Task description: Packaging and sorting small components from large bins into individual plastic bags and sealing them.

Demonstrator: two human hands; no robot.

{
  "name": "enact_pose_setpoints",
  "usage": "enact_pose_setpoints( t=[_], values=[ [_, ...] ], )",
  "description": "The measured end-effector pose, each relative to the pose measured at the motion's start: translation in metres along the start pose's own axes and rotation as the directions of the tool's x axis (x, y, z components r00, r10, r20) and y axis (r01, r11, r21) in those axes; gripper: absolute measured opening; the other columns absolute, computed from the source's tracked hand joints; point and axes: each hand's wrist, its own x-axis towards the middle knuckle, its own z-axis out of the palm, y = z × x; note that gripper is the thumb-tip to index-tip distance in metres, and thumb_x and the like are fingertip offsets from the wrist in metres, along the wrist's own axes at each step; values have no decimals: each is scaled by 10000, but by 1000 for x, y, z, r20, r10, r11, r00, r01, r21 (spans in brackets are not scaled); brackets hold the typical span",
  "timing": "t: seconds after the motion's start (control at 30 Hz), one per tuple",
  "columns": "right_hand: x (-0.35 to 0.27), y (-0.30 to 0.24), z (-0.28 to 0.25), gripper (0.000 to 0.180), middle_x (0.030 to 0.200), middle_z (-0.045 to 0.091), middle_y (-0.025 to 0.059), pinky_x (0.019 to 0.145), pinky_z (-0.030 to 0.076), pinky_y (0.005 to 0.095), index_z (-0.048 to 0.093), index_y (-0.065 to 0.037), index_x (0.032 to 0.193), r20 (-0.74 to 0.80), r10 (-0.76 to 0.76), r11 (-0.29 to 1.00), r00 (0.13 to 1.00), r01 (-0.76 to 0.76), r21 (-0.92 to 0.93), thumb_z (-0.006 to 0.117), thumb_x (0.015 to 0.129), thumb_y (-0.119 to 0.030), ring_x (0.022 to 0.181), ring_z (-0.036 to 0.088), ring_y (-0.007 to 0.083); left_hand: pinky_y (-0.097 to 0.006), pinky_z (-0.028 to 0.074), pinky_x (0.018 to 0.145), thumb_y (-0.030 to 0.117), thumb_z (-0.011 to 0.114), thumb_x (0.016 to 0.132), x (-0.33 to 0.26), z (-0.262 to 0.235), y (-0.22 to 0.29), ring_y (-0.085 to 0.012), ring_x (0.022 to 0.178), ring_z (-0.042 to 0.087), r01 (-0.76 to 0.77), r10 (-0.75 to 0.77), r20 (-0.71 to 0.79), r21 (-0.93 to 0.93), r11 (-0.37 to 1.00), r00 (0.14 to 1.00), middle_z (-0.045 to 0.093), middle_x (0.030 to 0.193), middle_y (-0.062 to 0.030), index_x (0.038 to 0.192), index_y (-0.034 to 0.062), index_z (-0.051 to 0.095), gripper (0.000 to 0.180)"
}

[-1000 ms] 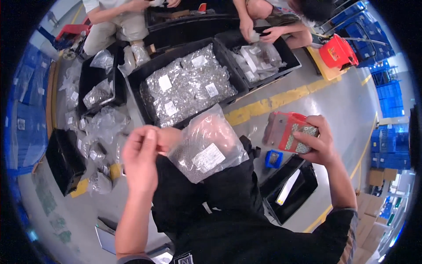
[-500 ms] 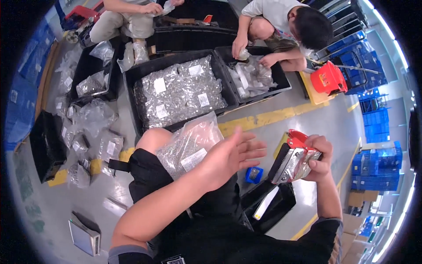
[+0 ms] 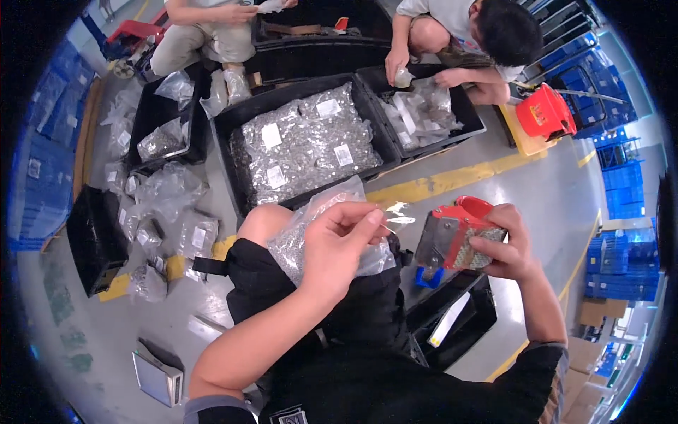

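Observation:
My right hand (image 3: pixel 508 244) grips a red and metal tape dispenser (image 3: pixel 452 237), its dark front plate facing left. Between thumb and fingertips, my left hand (image 3: pixel 333 244) pinches a piece of clear tape (image 3: pixel 400 216), which stretches out toward the dispenser. Whether the tape still joins the roll I cannot tell. Under my left hand, a clear plastic bag (image 3: pixel 286 247) of small metal parts lies on my lap, partly hidden by the hand and wrist.
Ahead stands a black crate (image 3: pixel 229 159) holding several labelled bags. Beside it, a co-worker handles bags at another black crate (image 3: pixel 470 127). A second person sits at the far left. Bags (image 3: pixel 198 233) lie on the left floor; a red bucket (image 3: pixel 544 113) stands right.
My left hand's fingers have gone from spread to pinching clear tape. The dispenser has turned in my right hand, showing its dark plate. The whole view has shifted slightly.

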Motion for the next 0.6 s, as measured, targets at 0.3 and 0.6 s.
enact_pose_setpoints(
  t=[0.3,0.6],
  values=[
    [17,-5,21,547,1088,518,73,781,471,398,673,-271,1183,142,2,1000,990,-1,-5,723,639,-237,904,547,276,-268,514,717,58,638,901,-31,-23,-2,-136,748,637,-184,250,-235,269,945,939,655,839,-66,929,-17,621,81],
    [25,11,6,594,1082,542,100,739,489,391,684,-235,1145,206,67,994,976,-48,-94,726,563,-122,864,575,310,-226,483,683,58,647,895,-28,-60,19,-99,713,586,-233,406,-382,423,875,830,630,853,-48,893,-13,620,76]
  ],
)
